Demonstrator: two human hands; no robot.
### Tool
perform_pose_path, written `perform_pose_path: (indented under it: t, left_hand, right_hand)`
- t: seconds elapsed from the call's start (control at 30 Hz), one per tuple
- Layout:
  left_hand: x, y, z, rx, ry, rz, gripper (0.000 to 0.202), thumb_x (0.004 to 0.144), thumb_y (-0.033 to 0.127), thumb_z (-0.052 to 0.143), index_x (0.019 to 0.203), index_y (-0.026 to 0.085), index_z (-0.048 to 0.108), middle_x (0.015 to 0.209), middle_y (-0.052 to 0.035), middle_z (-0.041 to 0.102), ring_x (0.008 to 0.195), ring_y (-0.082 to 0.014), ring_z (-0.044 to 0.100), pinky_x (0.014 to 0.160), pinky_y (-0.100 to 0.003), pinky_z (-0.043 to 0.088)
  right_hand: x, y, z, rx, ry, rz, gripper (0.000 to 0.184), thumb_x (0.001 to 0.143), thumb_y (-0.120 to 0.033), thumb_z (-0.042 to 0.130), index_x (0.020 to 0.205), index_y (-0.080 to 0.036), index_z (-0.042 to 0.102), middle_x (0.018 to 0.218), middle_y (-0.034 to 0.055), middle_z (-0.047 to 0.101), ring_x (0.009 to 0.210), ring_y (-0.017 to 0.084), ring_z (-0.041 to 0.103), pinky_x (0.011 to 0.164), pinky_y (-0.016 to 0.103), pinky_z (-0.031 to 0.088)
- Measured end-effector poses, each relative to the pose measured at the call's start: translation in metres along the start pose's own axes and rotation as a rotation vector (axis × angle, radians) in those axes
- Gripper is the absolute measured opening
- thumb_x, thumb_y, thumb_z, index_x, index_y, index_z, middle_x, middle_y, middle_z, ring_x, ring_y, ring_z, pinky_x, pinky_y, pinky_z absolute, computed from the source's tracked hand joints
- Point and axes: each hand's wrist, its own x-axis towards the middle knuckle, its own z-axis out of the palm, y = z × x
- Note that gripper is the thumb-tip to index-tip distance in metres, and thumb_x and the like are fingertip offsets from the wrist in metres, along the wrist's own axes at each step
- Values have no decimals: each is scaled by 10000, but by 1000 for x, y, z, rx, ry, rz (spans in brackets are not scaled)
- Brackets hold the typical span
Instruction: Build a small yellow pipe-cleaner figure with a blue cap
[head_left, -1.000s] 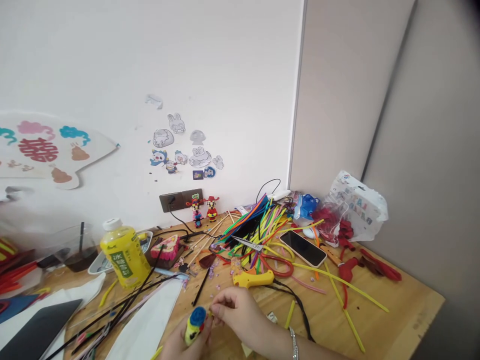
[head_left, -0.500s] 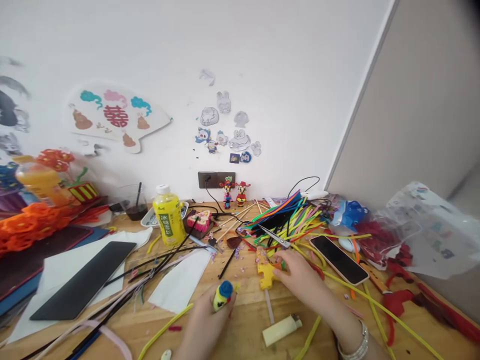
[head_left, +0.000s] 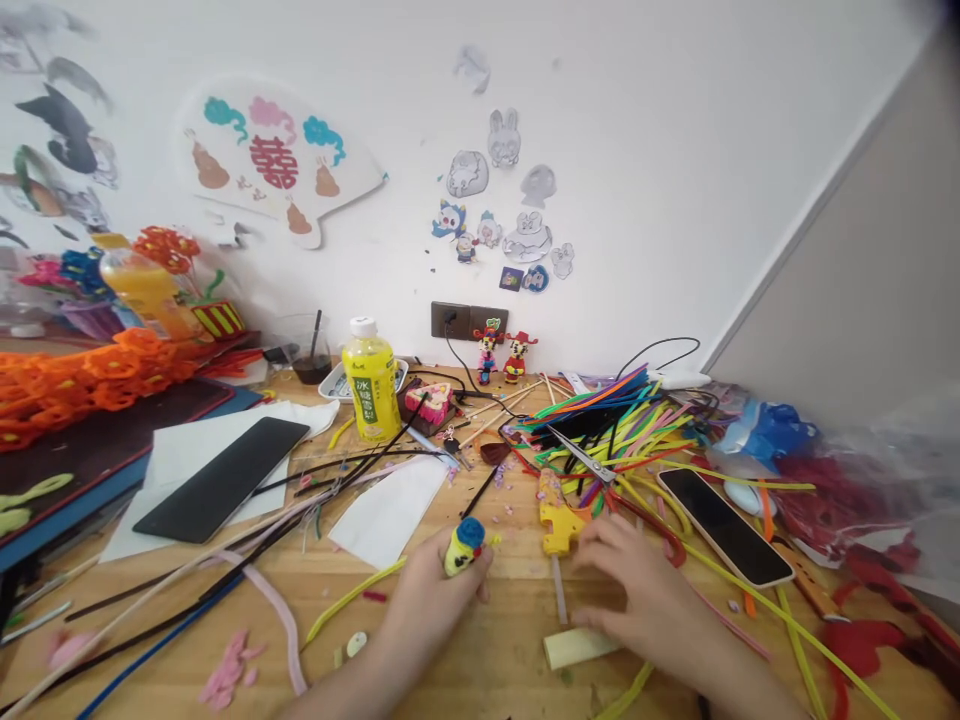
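My left hand [head_left: 439, 620] is shut around a small pipe-cleaner figure [head_left: 465, 548] with a blue top and a yellow body. My right hand [head_left: 637, 585] is spread open, with its fingertips just above a pale yellow lighter [head_left: 581, 648] lying on the wooden desk [head_left: 315, 610]. A yellow hot glue gun [head_left: 559, 525] lies just beyond those fingers, with a clear glue stick [head_left: 559, 590] running from it toward the lighter. Part of the glue gun is hidden among the scattered pipe cleaners.
A heap of multicoloured pipe cleaners [head_left: 607, 430] with steel scissors [head_left: 581, 455] on it lies ahead. To the right are a black-screened phone [head_left: 724, 525] and red pipe-cleaner pieces. A yellow drink bottle [head_left: 371, 380], white paper [head_left: 390, 510] and a black slab [head_left: 221, 480] are to the left.
My right hand has drawn back from the glue gun and is now over the lighter. My left hand keeps the figure. The view has swung up and left, showing more of the wall.
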Motion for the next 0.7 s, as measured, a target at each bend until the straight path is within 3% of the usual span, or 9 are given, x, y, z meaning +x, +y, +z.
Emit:
perform_pose_path:
  t: [0.1, 0.2, 0.3, 0.43, 0.53, 0.63, 0.7]
  left_hand:
    - [-2, 2, 2, -16, -18, 14, 235, 714, 342, 525, 522, 209, 495, 491, 35, 570, 540, -164, 536, 570, -231, 402]
    - [-4, 2, 3, 23, 11, 61, 195, 702, 286, 521, 526, 201, 525, 535, 25, 588, 564, -168, 539, 560, -225, 400]
    - [-5, -1, 2, 85, 48, 176, 148, 672, 170, 503, 558, 198, 593, 608, 3, 637, 618, -183, 566, 585, -230, 419]
    - [-6, -7, 0, 93, 36, 328, 326, 635, 65, 480, 814, 221, 703, 892, -30, 714, 861, -214, 622, 778, -254, 445]
    - [-9, -9, -1, 113, -10, 315, 422, 621, 37, 467, 896, 247, 709, 957, -22, 717, 905, -215, 633, 816, -262, 442]
    - [-13, -5, 1, 113, -98, 310, 387, 620, 43, 470, 848, 243, 710, 878, -13, 727, 814, -205, 648, 730, -241, 460]
    - [-17, -1, 3, 122, -161, 317, 345, 623, 53, 464, 800, 233, 699, 782, -1, 717, 719, -184, 636, 654, -217, 451]
  right_hand:
    - [-11, -7, -3, -45, -163, 39, 219, 579, -274, 737, 722, -224, 579, 890, 31, 564, 880, 237, 512, 740, 327, 405]
    - [-14, -5, -5, 7, -178, 10, 139, 654, -267, 699, 699, -228, 574, 879, 39, 565, 860, 230, 508, 730, 322, 392]
    - [-10, 2, -6, 238, -66, -14, 168, 731, -389, 628, 711, -232, 575, 805, 42, 557, 772, 211, 501, 681, 308, 396]
    - [-1, 5, 0, 821, 195, 160, 362, 728, -577, 542, 745, -215, 556, 605, -3, 475, 523, 138, 419, 479, 251, 350]
    - [5, -2, 13, 1162, 330, 216, 369, 686, -553, 611, 817, -222, 510, 493, -65, 397, 422, 99, 338, 427, 225, 320]
    - [6, -12, 24, 1203, 364, 123, 250, 773, -447, 572, 860, -240, 462, 495, -61, 480, 452, 120, 440, 500, 247, 390]
    - [4, -17, 27, 1065, 353, 47, 166, 832, -390, 511, 904, -244, 480, 680, 2, 607, 632, 163, 555, 621, 285, 437]
